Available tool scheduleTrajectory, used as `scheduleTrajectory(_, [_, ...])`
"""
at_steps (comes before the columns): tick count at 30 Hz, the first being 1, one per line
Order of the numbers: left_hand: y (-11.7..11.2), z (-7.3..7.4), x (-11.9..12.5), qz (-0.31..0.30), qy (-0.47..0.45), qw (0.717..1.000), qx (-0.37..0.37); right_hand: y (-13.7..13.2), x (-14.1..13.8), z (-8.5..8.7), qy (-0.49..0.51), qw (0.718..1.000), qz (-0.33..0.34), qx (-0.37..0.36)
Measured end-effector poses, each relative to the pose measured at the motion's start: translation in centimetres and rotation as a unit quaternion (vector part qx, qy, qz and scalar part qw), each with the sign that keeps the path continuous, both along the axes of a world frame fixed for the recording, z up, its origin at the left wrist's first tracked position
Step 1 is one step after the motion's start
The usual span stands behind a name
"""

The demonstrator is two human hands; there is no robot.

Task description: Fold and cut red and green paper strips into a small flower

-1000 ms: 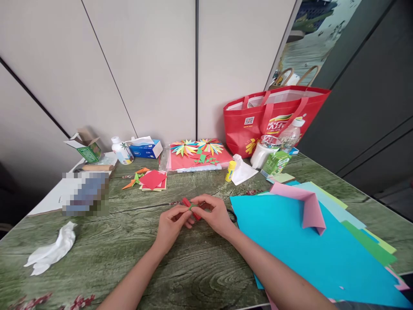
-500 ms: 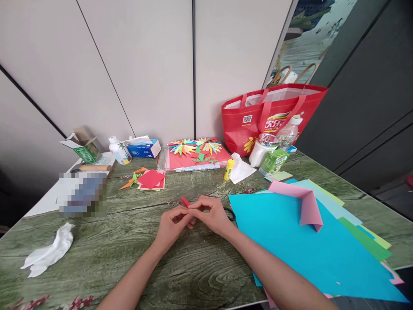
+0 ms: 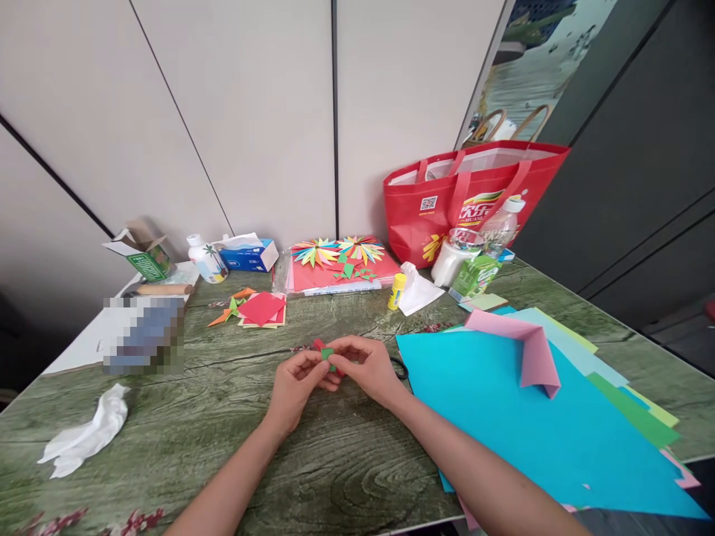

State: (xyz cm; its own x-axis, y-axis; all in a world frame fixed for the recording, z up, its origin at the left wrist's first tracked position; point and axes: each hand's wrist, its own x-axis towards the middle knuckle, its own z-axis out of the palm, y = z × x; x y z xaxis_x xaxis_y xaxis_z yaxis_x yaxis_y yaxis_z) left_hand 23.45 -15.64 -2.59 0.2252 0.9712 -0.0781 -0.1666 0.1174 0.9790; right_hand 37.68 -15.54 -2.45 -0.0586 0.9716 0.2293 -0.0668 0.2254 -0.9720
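Above the middle of the table, my left hand (image 3: 302,380) and my right hand (image 3: 363,366) meet fingertip to fingertip. Between them they pinch a small folded paper piece (image 3: 328,359), green in front with red showing behind it. Fingers of both hands cover much of it, so its full shape is hidden. Just right of my right hand, a black scissors handle (image 3: 398,368) peeks out on the tabletop. A large blue paper sheet (image 3: 491,417) lies to the right, partly under my right forearm.
A folded pink paper strip (image 3: 533,350) rests on the blue sheet. Behind stand a yellow glue stick (image 3: 396,292), a red bag (image 3: 424,223) and a packet (image 3: 302,279) topped with paper stars. Red paper squares (image 3: 261,308) and a crumpled tissue (image 3: 89,435) lie left.
The green face of the paper piece now shows between my fingertips, where mostly red was visible before. My hands have stayed in nearly the same place.
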Motion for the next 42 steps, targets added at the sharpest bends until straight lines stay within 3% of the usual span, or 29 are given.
scheduleTrajectory(5, [0.2, -0.3, -0.1, 0.063, -0.007, 0.997, 0.038, 0.1, 0.0, -0.1, 0.039, 0.999, 0.014, -0.01])
scheduleTrajectory(17, [0.2, -0.4, -0.1, 0.093, -0.009, 0.995, 0.042, 0.0, 0.1, 0.2, 0.059, 0.997, 0.041, -0.011])
scheduleTrajectory(30, [0.3, -0.6, -0.2, 0.107, 0.004, 0.992, 0.061, -0.1, 0.2, 0.3, 0.039, 0.998, 0.032, 0.036])
scheduleTrajectory(42, [0.5, -0.8, -0.6, 0.1, 0.039, 0.981, 0.163, -0.5, 0.3, 1.0, -0.012, 0.992, 0.04, 0.116])
